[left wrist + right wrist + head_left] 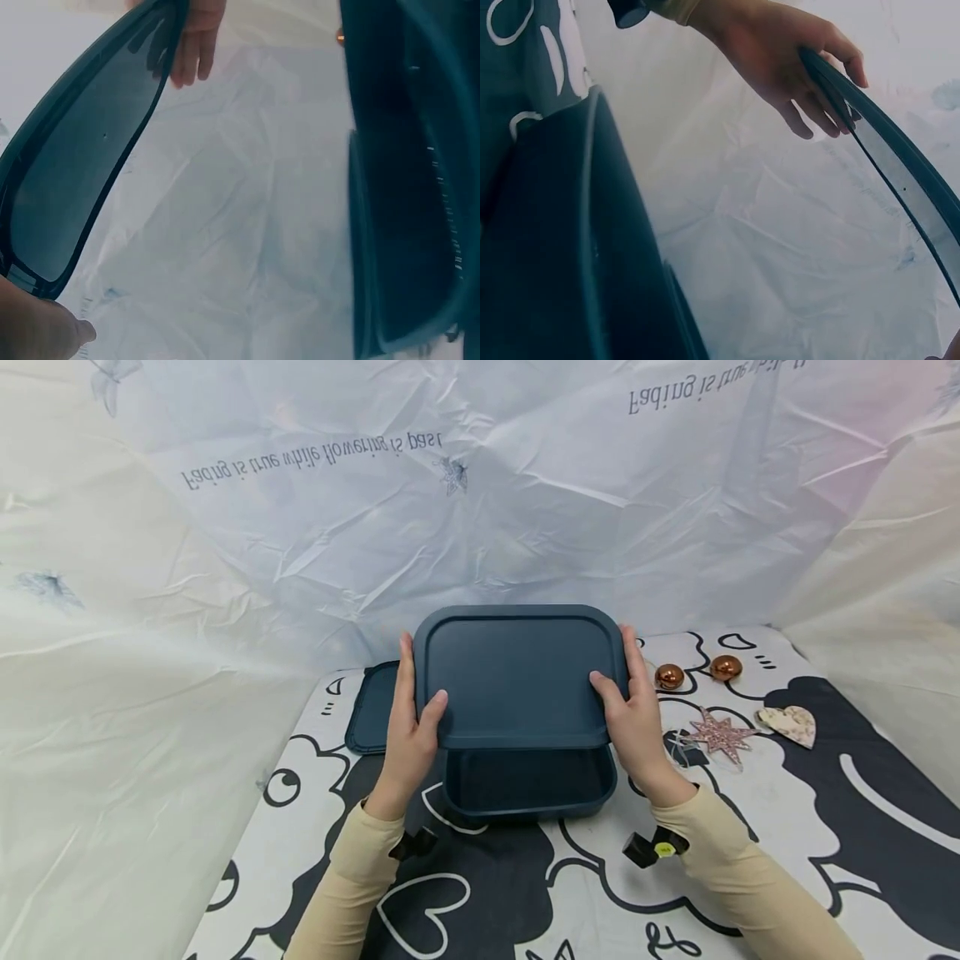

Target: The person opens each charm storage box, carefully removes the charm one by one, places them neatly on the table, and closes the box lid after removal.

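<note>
A dark blue rectangular lid [521,681] with rounded corners is held up by both hands, one at each short side. My left hand [411,739] grips its left edge, thumb on the near face and fingers along the side. The right hand [636,731] grips the opposite edge the same way. Below the lid, a dark blue box [532,810] stands on the table, its rear part hidden behind the lid. In the left wrist view, the lid [82,157] is apart from the box [409,187], with a wide gap between them.
Another dark blue flat piece [369,714] lies at the back left. To the right are two copper balls [669,677], a pink glittery star [722,735] and a patterned heart [789,724]. A cartoon-print cloth [480,893] covers the table; pale sheeting [495,543] hangs behind.
</note>
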`<state>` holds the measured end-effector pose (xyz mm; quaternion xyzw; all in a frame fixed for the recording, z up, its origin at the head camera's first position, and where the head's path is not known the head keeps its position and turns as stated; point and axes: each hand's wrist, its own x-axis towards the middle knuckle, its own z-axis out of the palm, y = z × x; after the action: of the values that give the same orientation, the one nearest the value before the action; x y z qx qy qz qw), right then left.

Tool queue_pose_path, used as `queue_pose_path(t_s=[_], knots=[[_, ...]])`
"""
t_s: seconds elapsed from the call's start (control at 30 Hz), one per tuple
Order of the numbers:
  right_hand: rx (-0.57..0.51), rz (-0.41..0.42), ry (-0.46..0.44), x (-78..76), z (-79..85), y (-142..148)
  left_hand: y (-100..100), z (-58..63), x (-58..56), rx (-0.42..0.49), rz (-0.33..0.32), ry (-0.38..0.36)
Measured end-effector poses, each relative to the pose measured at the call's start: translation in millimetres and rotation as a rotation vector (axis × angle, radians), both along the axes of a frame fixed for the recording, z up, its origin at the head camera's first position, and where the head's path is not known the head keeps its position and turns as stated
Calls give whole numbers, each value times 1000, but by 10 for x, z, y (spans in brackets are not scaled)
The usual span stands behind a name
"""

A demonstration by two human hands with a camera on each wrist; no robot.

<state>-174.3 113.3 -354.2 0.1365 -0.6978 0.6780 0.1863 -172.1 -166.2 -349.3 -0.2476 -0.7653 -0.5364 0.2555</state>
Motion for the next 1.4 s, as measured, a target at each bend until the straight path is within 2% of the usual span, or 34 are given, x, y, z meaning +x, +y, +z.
queue_pose_path(t_s=[0.17, 0.37, 0.57, 0.7, 0.87, 1.03, 1.07, 1.27, 1.3, 1.4], knots=[[83, 22, -122, -29, -86, 60, -17, -120, -13, -65, -1, -64], [191, 31, -218, -58, -230, 75, -44, -330, -16, -100, 39, -179], [286, 24, -296, -56, -394, 73, -83, -546, 28, -123, 39, -266], [332, 22, -318, -67, -475, 84, -111, -659, 62, -155, 28, -322], [373, 21, -346, -69, -558, 106, -132, -762, 89, -202, 2, -406], [402, 22, -395, -23, -628, 114, -145, -854, 121, -227, -36, -454], [408, 21, -406, -12, -637, 111, -134, -817, 150, -227, -48, -469], [432, 14, -461, 20, -690, 114, -138, -907, 155, -262, -83, -531], [436, 14, -467, 19, -704, 118, -152, -975, 129, -272, -83, -533], [457, 26, -485, 13, -756, 130, -163, -1007, 136, -286, -96, -563]])
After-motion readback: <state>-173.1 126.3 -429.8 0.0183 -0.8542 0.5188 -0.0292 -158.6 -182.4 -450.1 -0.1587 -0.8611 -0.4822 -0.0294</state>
